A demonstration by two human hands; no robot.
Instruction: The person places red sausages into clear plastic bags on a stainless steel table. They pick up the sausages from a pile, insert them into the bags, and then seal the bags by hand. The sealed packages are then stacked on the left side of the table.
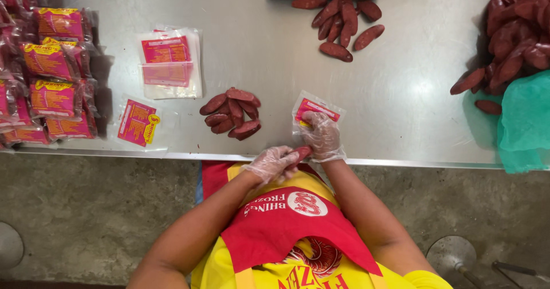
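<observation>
Steel table (401,94): pouch (316,110) seemingly empty, sausage (301,151) outside.

Each hand, the left hand (274,164) and the right hand (322,135), wears a thin, transparent, crinkled disposable glove ending at the wrist. Forearms are unsleeved. Below the gloves: a yellow shirt beneath a red apron (286,226) with white print.
</observation>
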